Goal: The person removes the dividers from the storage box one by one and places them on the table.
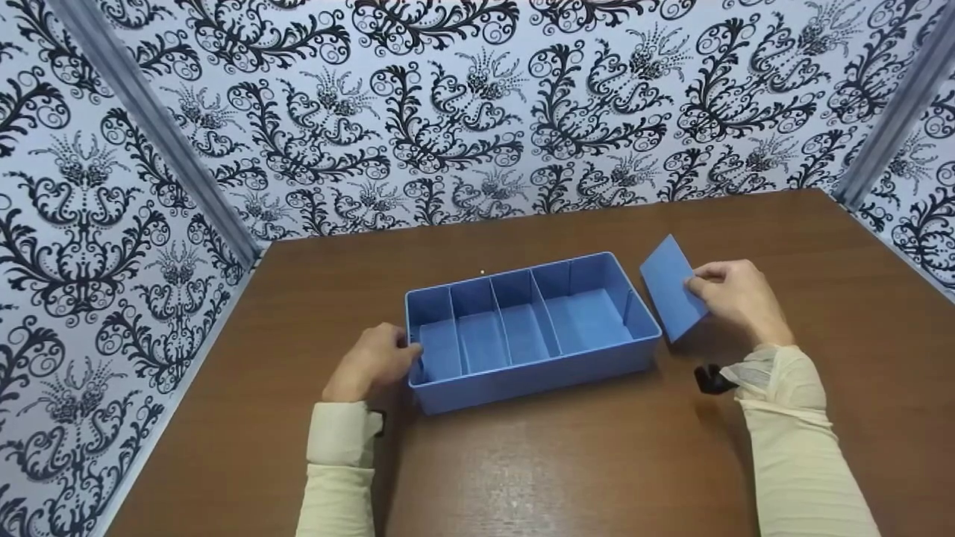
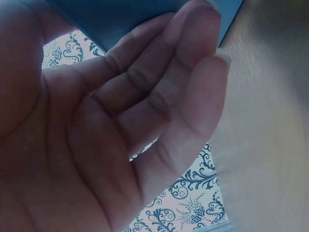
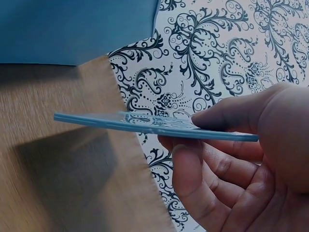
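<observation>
A blue rectangular box (image 1: 537, 373) stands on the table, three thin dividers splitting it into compartments, the rightmost one widest. My left hand (image 1: 379, 358) grips the box's left end wall, its thumb over the rim; in the left wrist view the fingers of the left hand (image 2: 159, 87) lie against the outside of the box (image 2: 125, 19). To the right of the box, my right hand (image 1: 739, 297) pinches a flat blue panel (image 1: 670, 287) by its right edge, holding it tilted. In the right wrist view the panel (image 3: 159, 126) appears nearly edge-on between thumb and fingers.
The brown wooden table (image 1: 522, 462) extends around the box. Patterned black-and-white walls (image 1: 477, 112) stand behind it and at both sides. A small black object (image 1: 712, 379) is at the right wrist. The panel's shadow falls on the table.
</observation>
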A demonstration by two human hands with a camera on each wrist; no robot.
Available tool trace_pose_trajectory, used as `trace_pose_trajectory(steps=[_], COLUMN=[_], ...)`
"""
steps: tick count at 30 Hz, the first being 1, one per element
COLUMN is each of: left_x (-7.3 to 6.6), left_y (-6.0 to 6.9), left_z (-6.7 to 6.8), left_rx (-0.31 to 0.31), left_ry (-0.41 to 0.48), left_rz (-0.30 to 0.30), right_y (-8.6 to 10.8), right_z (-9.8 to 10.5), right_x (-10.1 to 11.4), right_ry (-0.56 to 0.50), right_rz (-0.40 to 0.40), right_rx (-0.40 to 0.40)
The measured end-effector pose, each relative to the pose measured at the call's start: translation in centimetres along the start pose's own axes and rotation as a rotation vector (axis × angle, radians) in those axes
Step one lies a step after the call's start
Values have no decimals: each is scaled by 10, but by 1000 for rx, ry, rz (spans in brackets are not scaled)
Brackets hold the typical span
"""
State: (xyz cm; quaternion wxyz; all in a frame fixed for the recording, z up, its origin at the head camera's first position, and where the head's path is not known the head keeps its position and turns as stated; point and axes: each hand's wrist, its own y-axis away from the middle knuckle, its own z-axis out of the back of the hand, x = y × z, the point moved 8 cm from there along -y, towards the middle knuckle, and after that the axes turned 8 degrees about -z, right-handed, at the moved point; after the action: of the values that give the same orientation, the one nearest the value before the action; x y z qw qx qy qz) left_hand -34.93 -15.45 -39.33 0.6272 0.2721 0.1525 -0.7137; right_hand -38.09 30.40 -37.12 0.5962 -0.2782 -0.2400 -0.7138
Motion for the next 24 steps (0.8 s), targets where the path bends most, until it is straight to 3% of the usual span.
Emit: trace_pose_trajectory(steps=[24], left_x=[0], left_y=[1], left_z=[0], left_rx=[0], left_ry=[2], left_rz=[25], right_y=[-2], right_z=[-7], right_x=[-7], right_ry=[8], right_rz=[5], right_rx=[17])
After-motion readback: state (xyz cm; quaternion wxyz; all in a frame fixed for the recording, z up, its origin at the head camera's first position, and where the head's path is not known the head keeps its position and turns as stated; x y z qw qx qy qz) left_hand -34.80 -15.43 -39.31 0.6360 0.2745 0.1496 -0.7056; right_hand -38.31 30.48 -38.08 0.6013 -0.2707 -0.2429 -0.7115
